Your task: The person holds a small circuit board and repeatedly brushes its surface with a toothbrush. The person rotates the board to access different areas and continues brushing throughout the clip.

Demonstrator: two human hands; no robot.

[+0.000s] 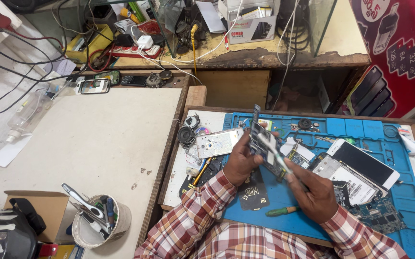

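My left hand (242, 162) grips a dark blue phone circuit board (264, 146), held upright above the blue repair mat (361, 132). My right hand (313, 192) holds a thin white-handled tool (273, 149) whose tip rests against the board's face. Both sleeves are red and white plaid. On the mat to the right lie a white phone (365, 164) with a dark screen and an opened phone body (342, 178). A green-handled screwdriver (280, 211) lies on the mat below my hands.
A silver phone back (217, 142), small speakers (187, 135) and loose parts lie left of the mat. A cup of tools (97, 220) stands on the pale table (92, 139) at left. Cables, a power strip (135, 50) and boxes crowd the back shelf.
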